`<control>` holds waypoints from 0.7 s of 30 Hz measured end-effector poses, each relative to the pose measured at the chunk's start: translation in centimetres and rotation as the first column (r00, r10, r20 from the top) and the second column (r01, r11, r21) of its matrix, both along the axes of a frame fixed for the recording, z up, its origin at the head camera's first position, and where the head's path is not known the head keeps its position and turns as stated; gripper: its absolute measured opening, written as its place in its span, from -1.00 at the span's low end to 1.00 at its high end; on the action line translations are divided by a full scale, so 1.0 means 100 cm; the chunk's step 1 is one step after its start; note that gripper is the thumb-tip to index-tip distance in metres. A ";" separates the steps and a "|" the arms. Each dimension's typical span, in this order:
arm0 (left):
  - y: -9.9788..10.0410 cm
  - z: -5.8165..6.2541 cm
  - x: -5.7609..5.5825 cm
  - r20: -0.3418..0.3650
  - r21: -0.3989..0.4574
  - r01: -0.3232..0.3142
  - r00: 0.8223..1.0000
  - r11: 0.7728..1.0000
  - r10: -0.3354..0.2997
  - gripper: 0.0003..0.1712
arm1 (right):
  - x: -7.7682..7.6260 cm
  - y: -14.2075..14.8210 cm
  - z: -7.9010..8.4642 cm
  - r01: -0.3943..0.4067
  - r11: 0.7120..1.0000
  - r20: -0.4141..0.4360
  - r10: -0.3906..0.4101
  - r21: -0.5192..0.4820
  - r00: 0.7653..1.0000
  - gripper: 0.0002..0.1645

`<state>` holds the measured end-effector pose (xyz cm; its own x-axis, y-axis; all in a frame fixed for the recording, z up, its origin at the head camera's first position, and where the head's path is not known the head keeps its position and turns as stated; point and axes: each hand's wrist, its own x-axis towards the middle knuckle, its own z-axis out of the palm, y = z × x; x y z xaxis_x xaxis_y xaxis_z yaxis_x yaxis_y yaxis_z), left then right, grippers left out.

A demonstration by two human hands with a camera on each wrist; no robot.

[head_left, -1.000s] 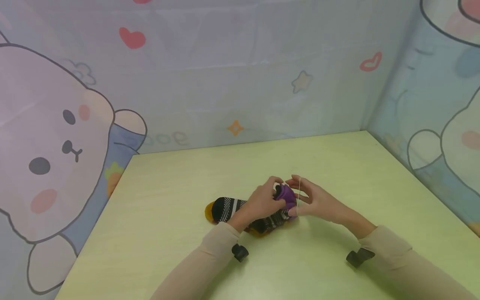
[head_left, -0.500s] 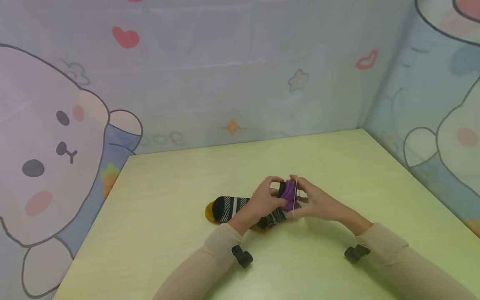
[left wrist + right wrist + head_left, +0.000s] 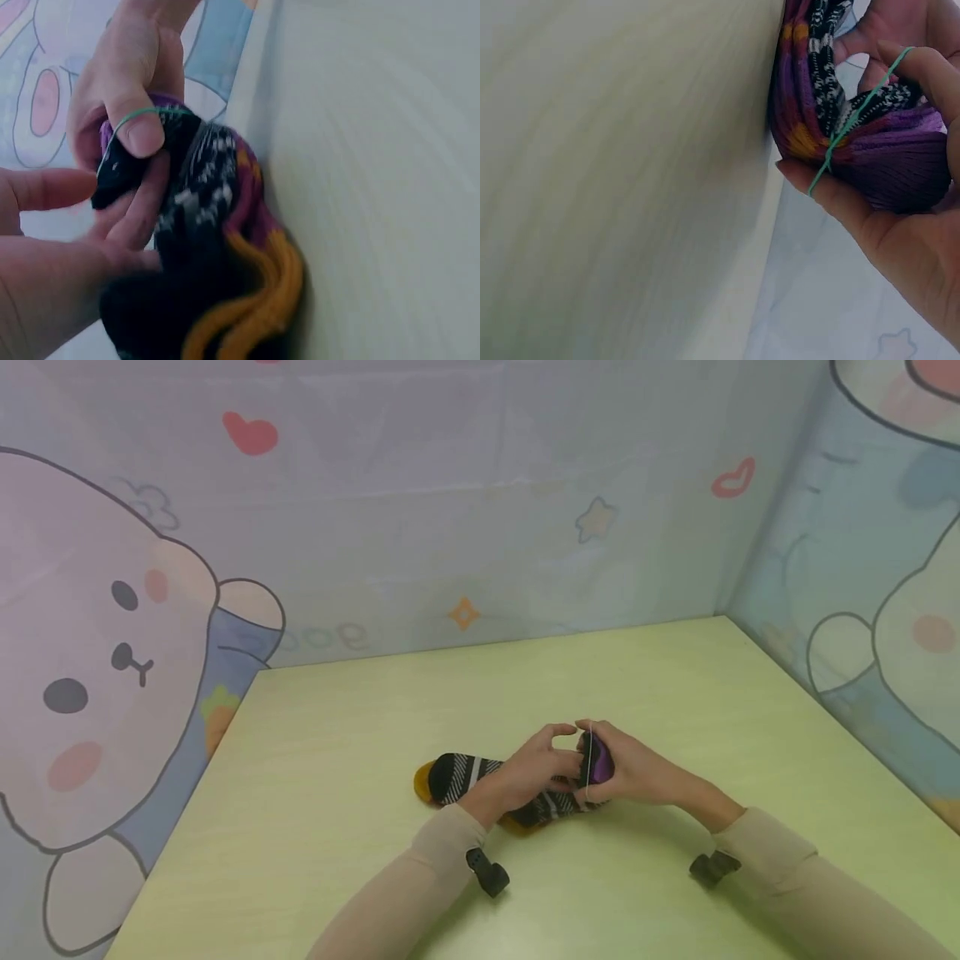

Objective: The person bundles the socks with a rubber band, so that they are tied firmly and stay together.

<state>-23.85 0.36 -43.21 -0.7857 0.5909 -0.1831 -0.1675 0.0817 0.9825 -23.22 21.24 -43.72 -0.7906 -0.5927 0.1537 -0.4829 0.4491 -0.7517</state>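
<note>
A pair of patterned socks (image 3: 467,777), black and white with purple and mustard parts, lies lengthwise on the table. At its right end the cuff is folded up, its purple side (image 3: 900,169) showing in the right wrist view. My right hand (image 3: 633,770) holds this folded end between thumb and fingers. A thin pale green rubber band (image 3: 870,103) stretches from its thumb to its fingers, across the sock. My left hand (image 3: 528,774) reaches in from the left, its fingers extended against the dark fold (image 3: 124,176) and the index finger raised apart.
The pale yellow-green table (image 3: 352,727) extends around the socks. Behind and beside it hangs a cartoon-printed cloth (image 3: 420,510). A small black camera (image 3: 489,872) is strapped to the left wrist, another camera (image 3: 714,867) to the right.
The left hand has let go of the purple cuff and drawn slightly left. The folded end has shifted right, deeper into the right hand, and the band now crosses in front of it.
</note>
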 end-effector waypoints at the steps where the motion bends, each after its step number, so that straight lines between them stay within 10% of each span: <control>1: -0.002 0.000 0.000 0.011 -0.014 0.031 0.999 0.999 -0.031 -0.21 | 0.000 0.000 0.000 -0.004 1.000 -0.002 0.004 0.009 1.000 0.12; 7: -0.010 0.002 -0.001 0.015 -0.145 0.208 0.978 0.967 -0.208 -0.11 | -0.002 0.004 0.001 -0.044 0.998 -0.006 0.044 0.043 0.999 -0.20; 14: -0.024 0.009 0.003 -0.176 -0.329 0.178 0.953 0.927 -0.246 -0.38 | -0.008 0.007 0.004 -0.089 0.988 -0.062 0.097 0.122 0.993 -0.30; 17: -0.030 0.012 0.005 -0.308 -0.487 0.211 0.867 0.848 -0.393 -0.50 | -0.011 0.011 0.004 -0.093 0.983 -0.082 0.106 0.156 0.991 -0.37; 21: -0.031 0.014 0.011 -0.409 -0.659 0.220 0.697 0.719 -0.588 -0.51 | -0.015 0.017 0.005 -0.105 0.977 -0.096 0.124 0.186 0.988 -0.47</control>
